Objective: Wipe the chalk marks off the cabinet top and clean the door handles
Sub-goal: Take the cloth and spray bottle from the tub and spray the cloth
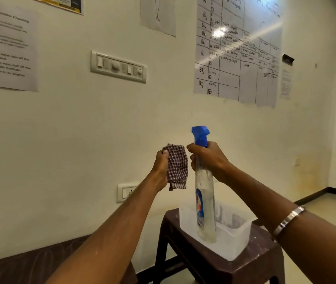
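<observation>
The person's left hand (161, 168) grips a folded maroon-and-white checked cotton cloth (177, 167), fingers curled tight around its left edge, so the bundle stands upright against the palm with its free folds hanging below the hand. The cloth looks soft and light; it should crumple to any shape and will not slip, so a full-fist hold around its middle, as now, seems the sound way to carry it and press it flat on a surface.

The right hand (208, 158) is wrapped around the narrow neck of a tall clear plastic spray bottle with a blue trigger head (204, 193). Its fingers are closed about the neck just under the trigger; whether a finger rests on the trigger itself cannot be told. The nozzle points left, toward the cloth, which sits just beside it without touching. The bottle appears partly filled, so it is probably moderate in weight (and its smooth wall may turn slick if wet); the neck is the natural handhold.

The bottle's base hangs over, or stands in, a translucent white plastic tub (236, 240) on a dark brown plastic stool (261, 261); which one is unclear. A dark brown cabinet top (30, 263) lies at lower left, well apart from both hands, and no chalk marks or handles show.
</observation>
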